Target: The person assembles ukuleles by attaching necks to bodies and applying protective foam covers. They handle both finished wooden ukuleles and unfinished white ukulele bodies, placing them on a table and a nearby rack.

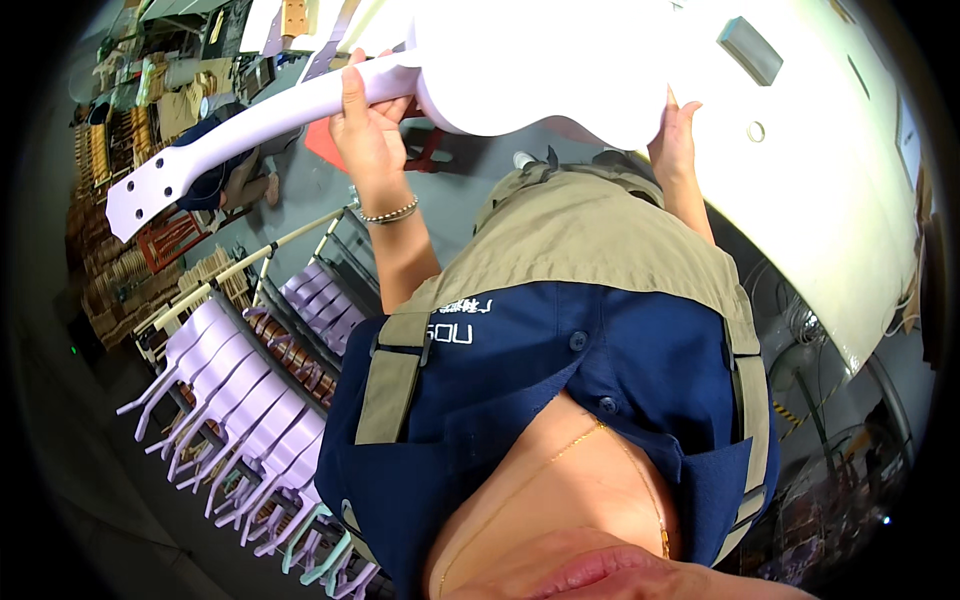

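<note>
A pale lilac ukulele (250, 110), without strings, lies across in front of me. Its headstock points to the left and has several dark holes. Strong light washes out the ukulele's body, so its surface detail is lost. My left hand (374, 125) is closed around the neck close to the body, thumb on the near side and fingers partly behind it. At the body's right end, my right hand (677, 145) holds the edge; its thumb and a finger show, and the others are hidden.
A white worktable (830, 190) bears a grey block (750, 52) and a small pale ring (756, 131). Lilac ukuleles hang closely on a rack (240, 400) at lower left. Beyond it are a seated person (225, 165), a red stool (322, 145) and stacked wooden parts.
</note>
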The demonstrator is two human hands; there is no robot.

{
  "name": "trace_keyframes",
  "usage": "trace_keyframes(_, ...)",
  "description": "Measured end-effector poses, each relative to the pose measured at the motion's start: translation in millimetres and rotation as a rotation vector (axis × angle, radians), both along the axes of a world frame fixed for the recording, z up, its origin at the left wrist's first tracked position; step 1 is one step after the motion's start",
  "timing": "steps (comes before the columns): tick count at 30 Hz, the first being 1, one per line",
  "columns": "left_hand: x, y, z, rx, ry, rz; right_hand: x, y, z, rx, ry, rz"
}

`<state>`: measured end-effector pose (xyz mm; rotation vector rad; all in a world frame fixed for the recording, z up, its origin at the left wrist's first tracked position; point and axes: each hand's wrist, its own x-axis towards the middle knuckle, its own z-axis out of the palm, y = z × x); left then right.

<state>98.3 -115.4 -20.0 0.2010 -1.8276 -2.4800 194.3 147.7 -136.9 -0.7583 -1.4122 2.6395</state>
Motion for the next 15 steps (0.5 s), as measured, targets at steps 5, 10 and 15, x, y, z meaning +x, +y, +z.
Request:
trace_keyframes(5, -1.8, 4.8, -5.8, 0.113, 0.042, -0.029, 5.4, 8.7, -7.9, 0.052, 0.079, -0.011)
trace_keyframes(10, -2.1, 5.0, -8.0, 0.369, 0.139, -0.21, 12.4, 33.1, -44.2, 0.096, 0.167, -0.041)
trace_keyframes(15, -4.2, 10.7, -10.7, 0.323, 0.315, -0.331, 22.9, 63.1, -58.9, 0.231, 0.165, 0.171)
